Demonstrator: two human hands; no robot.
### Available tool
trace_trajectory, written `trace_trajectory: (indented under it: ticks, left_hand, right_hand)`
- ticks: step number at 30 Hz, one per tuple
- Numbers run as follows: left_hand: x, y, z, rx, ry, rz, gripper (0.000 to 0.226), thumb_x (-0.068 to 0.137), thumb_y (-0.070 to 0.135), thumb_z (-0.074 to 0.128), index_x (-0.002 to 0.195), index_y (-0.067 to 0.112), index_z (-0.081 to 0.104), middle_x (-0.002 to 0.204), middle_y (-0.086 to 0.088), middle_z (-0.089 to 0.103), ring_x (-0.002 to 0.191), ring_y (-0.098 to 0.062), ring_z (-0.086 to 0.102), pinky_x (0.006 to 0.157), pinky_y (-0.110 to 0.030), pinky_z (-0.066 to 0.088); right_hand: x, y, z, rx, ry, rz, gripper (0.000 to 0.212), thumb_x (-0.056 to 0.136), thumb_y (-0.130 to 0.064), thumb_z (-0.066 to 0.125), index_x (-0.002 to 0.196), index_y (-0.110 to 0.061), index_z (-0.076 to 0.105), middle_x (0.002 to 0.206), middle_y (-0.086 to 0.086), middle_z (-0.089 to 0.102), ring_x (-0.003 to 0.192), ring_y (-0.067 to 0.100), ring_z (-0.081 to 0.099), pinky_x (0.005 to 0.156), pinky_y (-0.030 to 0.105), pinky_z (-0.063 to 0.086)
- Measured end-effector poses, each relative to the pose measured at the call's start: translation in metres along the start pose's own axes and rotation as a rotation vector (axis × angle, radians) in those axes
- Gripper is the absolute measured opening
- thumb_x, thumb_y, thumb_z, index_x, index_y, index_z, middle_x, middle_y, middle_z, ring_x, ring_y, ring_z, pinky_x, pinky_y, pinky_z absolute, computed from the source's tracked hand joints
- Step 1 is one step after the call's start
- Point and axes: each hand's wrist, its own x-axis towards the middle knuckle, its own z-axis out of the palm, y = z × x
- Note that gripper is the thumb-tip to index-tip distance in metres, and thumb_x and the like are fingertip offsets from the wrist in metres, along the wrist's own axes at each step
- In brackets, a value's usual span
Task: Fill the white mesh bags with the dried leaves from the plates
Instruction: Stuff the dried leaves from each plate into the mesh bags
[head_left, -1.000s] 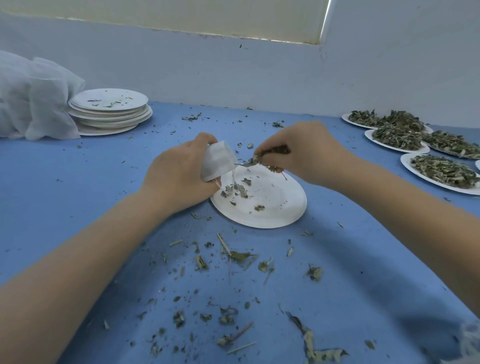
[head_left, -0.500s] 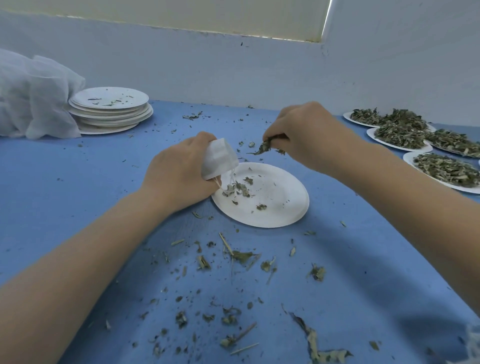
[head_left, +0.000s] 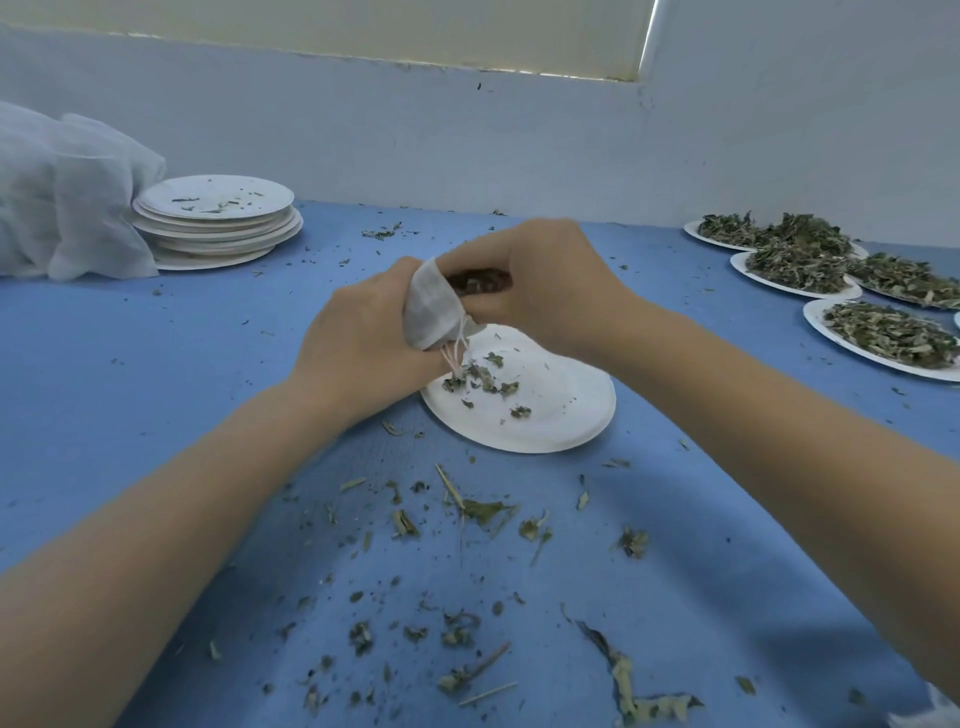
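Note:
My left hand (head_left: 363, 338) grips a small white mesh bag (head_left: 428, 309) above the left edge of a white paper plate (head_left: 561, 410). The bag's drawstrings hang down toward the plate. My right hand (head_left: 550, 286) is curled round a pinch of dried leaves (head_left: 478, 280) and presses them against the bag's mouth. A few leaf scraps (head_left: 480, 379) lie on the plate, which sits on the blue table in the middle of the view.
A stack of used white plates (head_left: 218, 223) stands at the back left beside a heap of white mesh fabric (head_left: 67, 192). Several plates heaped with dried leaves (head_left: 888, 332) sit at the right. Leaf crumbs (head_left: 467, 571) litter the blue table near me.
My right hand lifted leaves off the plate and moved left to the bag's mouth. My left hand raised and tilted the bag toward it.

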Motion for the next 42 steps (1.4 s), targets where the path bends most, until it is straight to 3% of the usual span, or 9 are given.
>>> trace_trajectory:
  ticks: [4,9,16,21,24,28,34,38,42]
  left_hand:
    - [0.0,-0.001,-0.002,-0.081,0.011,0.039,0.046,0.063,0.036,0.08,0.101,0.024,0.057,0.076,0.017,0.056,0.076,-0.015,0.056,0.063,-0.03,0.045]
    - [0.001,-0.001,-0.002,-0.074,-0.008,0.039,0.043,0.065,0.035,0.079,0.101,0.026,0.056,0.078,0.016,0.057,0.076,-0.015,0.055,0.063,-0.03,0.045]
    - [-0.002,0.009,-0.001,-0.112,-0.044,0.013,0.042,0.062,0.045,0.074,0.097,0.03,0.056,0.075,0.019,0.054,0.073,-0.003,0.052,0.06,-0.016,0.037]
    - [-0.001,0.013,-0.001,-0.019,-0.071,0.019,0.025,0.072,0.025,0.069,0.087,0.029,0.05,0.069,0.017,0.047,0.07,-0.014,0.048,0.058,-0.019,0.028]
    - [0.0,0.008,-0.007,-0.059,-0.021,0.019,0.04,0.068,0.034,0.074,0.104,0.027,0.057,0.072,0.017,0.052,0.071,-0.011,0.052,0.061,-0.019,0.036]
    - [0.001,0.002,-0.007,0.011,-0.026,0.023,0.051,0.065,0.046,0.072,0.109,0.027,0.054,0.09,0.008,0.06,0.084,-0.017,0.055,0.074,-0.032,0.046]
    - [0.002,-0.006,-0.008,0.119,-0.005,0.018,0.048,0.07,0.035,0.072,0.113,0.025,0.053,0.102,0.004,0.062,0.09,-0.023,0.055,0.076,-0.036,0.046]
    - [0.003,-0.007,-0.009,0.142,0.012,0.011,0.047,0.072,0.033,0.07,0.114,0.023,0.053,0.105,0.001,0.062,0.092,-0.024,0.054,0.076,-0.033,0.044]
    - [0.003,-0.008,-0.009,0.138,0.011,0.011,0.046,0.072,0.031,0.07,0.114,0.023,0.053,0.104,0.001,0.061,0.093,-0.024,0.054,0.075,-0.033,0.043]
  right_hand:
    - [-0.004,0.003,-0.008,0.138,-0.221,0.03,0.033,0.085,-0.018,0.067,0.116,-0.027,0.066,0.104,-0.005,0.071,0.099,0.01,0.063,0.092,0.032,0.048]
    - [-0.002,0.004,-0.018,0.224,-0.4,0.04,0.039,0.091,-0.001,0.051,0.12,-0.023,0.064,0.111,0.007,0.069,0.108,0.037,0.058,0.094,0.053,0.045]
    - [0.004,-0.006,0.002,-0.067,-0.065,0.062,0.028,0.076,-0.001,0.06,0.085,-0.023,0.076,0.062,-0.013,0.061,0.064,0.012,0.056,0.055,0.011,0.041]
    - [0.007,-0.011,0.01,0.003,-0.194,0.041,0.041,0.077,-0.001,0.054,0.053,-0.034,0.055,0.059,0.001,0.057,0.063,0.018,0.058,0.059,0.024,0.046]
    - [0.005,-0.004,-0.001,0.151,-0.282,0.0,0.038,0.085,-0.007,0.055,0.068,-0.04,0.064,0.063,-0.007,0.061,0.055,0.007,0.055,0.052,0.01,0.039]
    - [0.002,0.015,-0.007,0.344,-0.104,-0.012,0.028,0.083,-0.005,0.064,0.084,-0.031,0.072,0.083,-0.017,0.073,0.084,-0.006,0.065,0.082,0.01,0.047]
    - [0.0,0.04,0.012,0.008,-0.148,0.209,0.04,0.083,0.001,0.043,0.081,-0.027,0.071,0.079,-0.011,0.068,0.074,0.002,0.062,0.067,0.017,0.047]
    - [0.001,0.046,0.031,-0.185,-0.275,0.149,0.046,0.088,0.002,0.036,0.115,-0.025,0.062,0.116,-0.003,0.056,0.097,0.01,0.048,0.074,0.016,0.033]
    - [-0.01,0.045,0.033,-0.199,-0.339,0.013,0.051,0.086,0.009,0.036,0.118,-0.022,0.063,0.118,0.0,0.056,0.102,0.015,0.052,0.084,0.02,0.037]
